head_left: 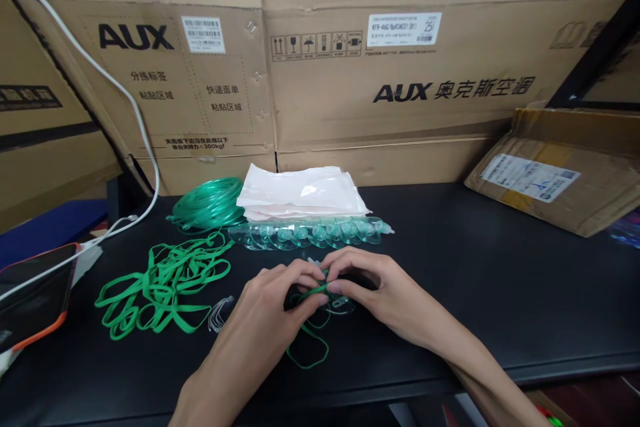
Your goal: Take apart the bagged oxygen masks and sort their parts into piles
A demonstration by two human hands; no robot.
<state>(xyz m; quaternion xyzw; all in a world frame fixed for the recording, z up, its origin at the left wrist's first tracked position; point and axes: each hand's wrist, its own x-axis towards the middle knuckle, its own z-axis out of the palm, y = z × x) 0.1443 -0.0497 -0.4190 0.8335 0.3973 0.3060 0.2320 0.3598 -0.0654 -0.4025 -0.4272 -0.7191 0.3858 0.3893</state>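
Observation:
My left hand [277,297] and my right hand [375,277] meet at the middle of the table, fingertips almost touching. A thin green elastic strap [313,293] is pinched between my left thumb and fingers, and its loose loop hangs toward the table's front edge. My right thumb and fingers are closed on the same strap beside a clear green plastic mask [343,307]. Most of that mask is hidden by my hands. Just behind them lies a row of nested clear green masks [315,233]. Left of my left wrist are some thin metal strips [219,315].
A pile of green elastic straps [165,280] lies at left, with a coil of green tubing [210,203] behind. White plastic bags [303,193] are stacked at the back. A phone [37,290] with a white cable [135,110] is far left; a cardboard box [560,167] stands right.

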